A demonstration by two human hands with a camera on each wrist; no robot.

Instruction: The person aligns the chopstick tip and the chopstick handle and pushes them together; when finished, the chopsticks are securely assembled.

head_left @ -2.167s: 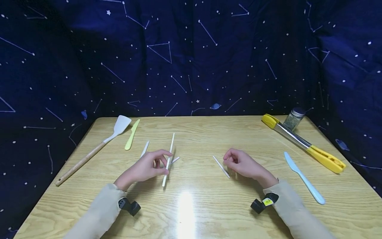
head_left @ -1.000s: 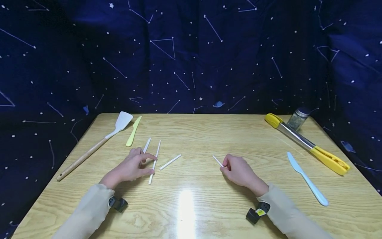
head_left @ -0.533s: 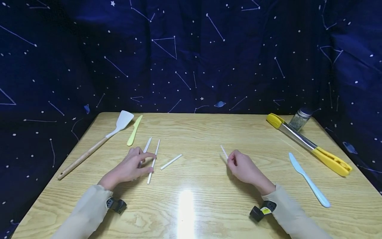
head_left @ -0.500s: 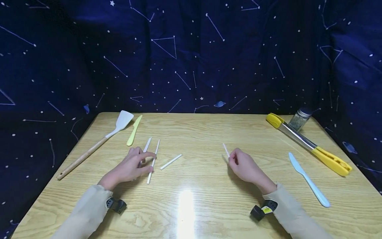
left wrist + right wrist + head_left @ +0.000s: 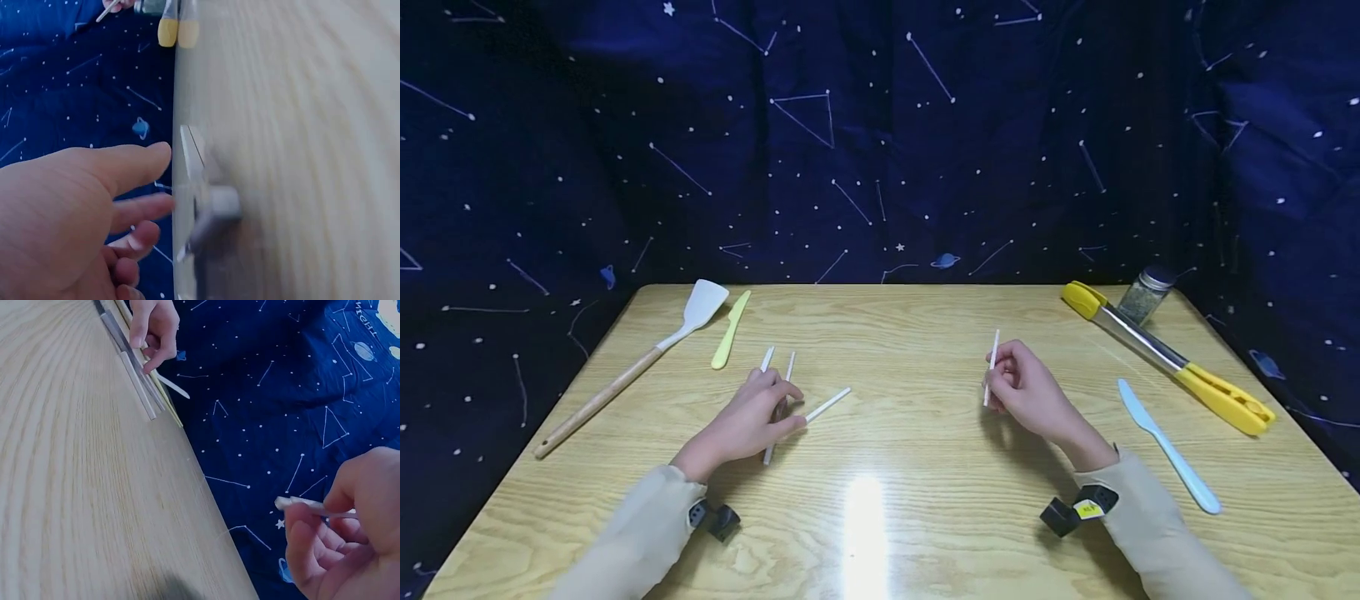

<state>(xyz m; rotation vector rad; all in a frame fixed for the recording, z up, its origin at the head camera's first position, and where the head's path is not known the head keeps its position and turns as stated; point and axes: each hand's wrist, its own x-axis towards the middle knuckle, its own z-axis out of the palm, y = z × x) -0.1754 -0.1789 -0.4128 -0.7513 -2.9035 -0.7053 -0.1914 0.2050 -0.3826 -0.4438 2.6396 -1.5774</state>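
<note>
In the head view my right hand pinches a thin white stick between thumb and fingers, raised over the table and almost upright. The right wrist view shows the pale end of this stick poking out past the fingertips. My left hand hovers low over the left-middle of the table, thumb and index apart, fingertips at the near end of a short white stick. Beneath that hand runs a longer white stick, partly hidden. Another white stick sticks out behind the knuckles.
On the left lie a white spatula with a wooden handle and a yellow knife. To the right are a light blue knife, yellow-ended tongs and a glass jar. A dark starry cloth hangs behind the table.
My right hand has picked its stick up off the table, lifted it away from me and turned it upright. The left hand has set down the longer stick, let go and shifted right toward the short one.
</note>
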